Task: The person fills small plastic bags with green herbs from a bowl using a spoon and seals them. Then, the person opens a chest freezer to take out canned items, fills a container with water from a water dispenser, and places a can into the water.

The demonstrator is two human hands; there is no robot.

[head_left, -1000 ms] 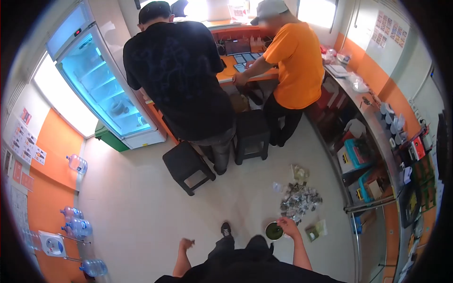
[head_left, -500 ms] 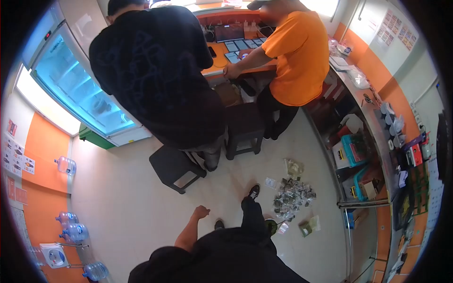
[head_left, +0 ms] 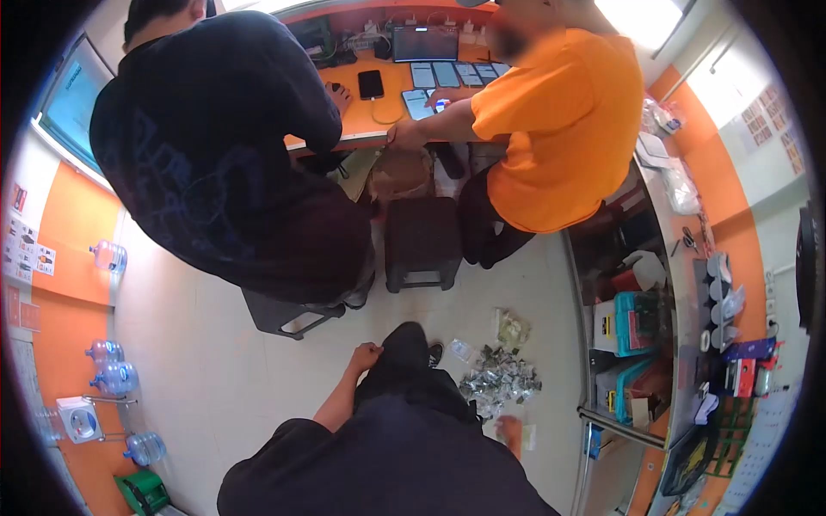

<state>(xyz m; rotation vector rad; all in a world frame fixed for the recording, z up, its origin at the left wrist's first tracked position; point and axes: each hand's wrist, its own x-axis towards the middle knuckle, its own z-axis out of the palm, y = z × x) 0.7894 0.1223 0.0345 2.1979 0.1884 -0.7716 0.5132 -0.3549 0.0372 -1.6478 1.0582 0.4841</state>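
Observation:
My left hand (head_left: 367,354) is beside my raised knee, its fingers curled closed, and nothing shows in them. My right hand (head_left: 509,432) hangs low on the right, blurred and partly hidden by my body, so its fingers cannot be made out. It is just below a heap of small plastic packets (head_left: 497,383) on the floor. Close to that hand lies a pale clear bag (head_left: 529,437). Another clear bag with yellowish contents (head_left: 511,328) lies above the heap, and a small flat packet (head_left: 461,350) lies to its left.
Ahead, a person in black (head_left: 215,155) and a person in orange (head_left: 559,129) are at an orange counter (head_left: 366,122) with phones and a laptop (head_left: 425,43). Dark stools (head_left: 422,241) stand behind them. Shelving (head_left: 680,344) lines the right; water bottles (head_left: 114,378) stand left.
I have moved forward, closer to the two people and the counter. My front leg is now bent, my left hand is by the knee, and my right hand shows beside the packet heap.

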